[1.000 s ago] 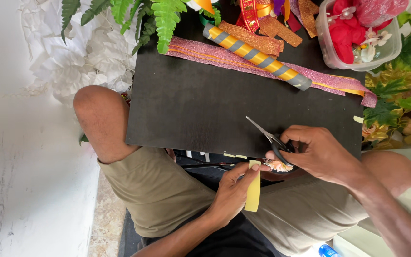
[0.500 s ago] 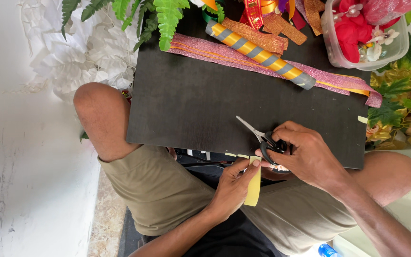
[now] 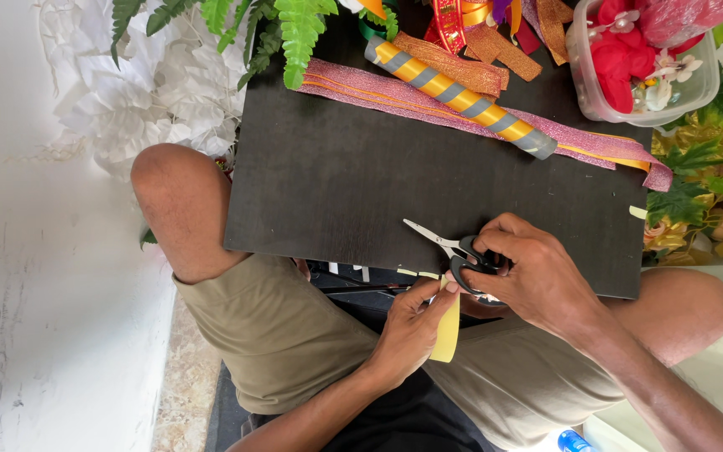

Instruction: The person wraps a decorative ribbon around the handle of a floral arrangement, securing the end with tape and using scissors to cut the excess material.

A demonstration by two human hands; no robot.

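On one black board [image 3: 336, 192], right hand [image 3: 537, 272] grips one scissors [image 3: 453, 248]; left hand [image 3: 412, 322] pinches one yellow strip [image 3: 447, 335].

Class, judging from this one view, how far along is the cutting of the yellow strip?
Done: small yellow offcuts lie at the black board edge. In hand: the left hand pinches the yellow strip, and the right hand holds the scissors, blades open. Left: most of the strip hangs uncut; the glitter ribbons lie untouched.
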